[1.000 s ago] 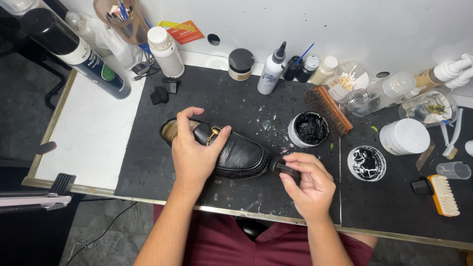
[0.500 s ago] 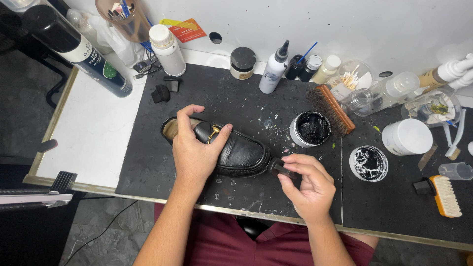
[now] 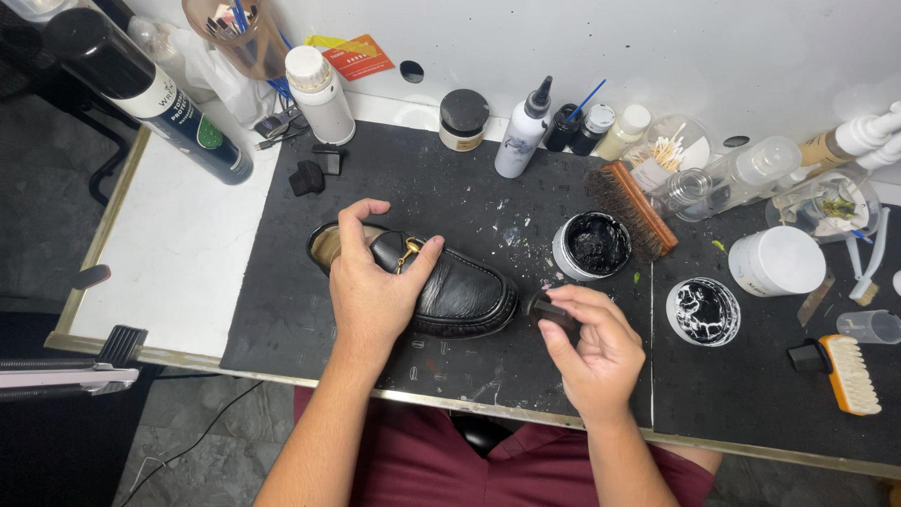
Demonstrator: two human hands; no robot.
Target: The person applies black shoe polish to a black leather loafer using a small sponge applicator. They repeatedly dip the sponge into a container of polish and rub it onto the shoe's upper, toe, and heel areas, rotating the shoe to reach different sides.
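A black leather loafer [image 3: 460, 293] with a gold buckle lies on a black work mat [image 3: 422, 188], toe pointing right. My left hand [image 3: 374, 286] grips the shoe across its opening and vamp. My right hand [image 3: 591, 347] pinches a small dark applicator [image 3: 549, 310] just off the shoe's toe. An open tin of black polish [image 3: 593, 246] stands right behind the applicator, and its lid [image 3: 704, 312] lies inner side up to the right.
A wooden bristle brush [image 3: 631, 208] leans by the tin. Bottles [image 3: 521, 131], a dark-lidded jar [image 3: 464, 120] and a cotton-swab jar [image 3: 676, 145] line the back. A white tub [image 3: 777, 261] and small brush [image 3: 845, 371] sit at right. A dark spray can [image 3: 141, 89] lies at left.
My right hand with the applicator has shifted slightly beside the shoe's toe. My left hand keeps its hold on the shoe.
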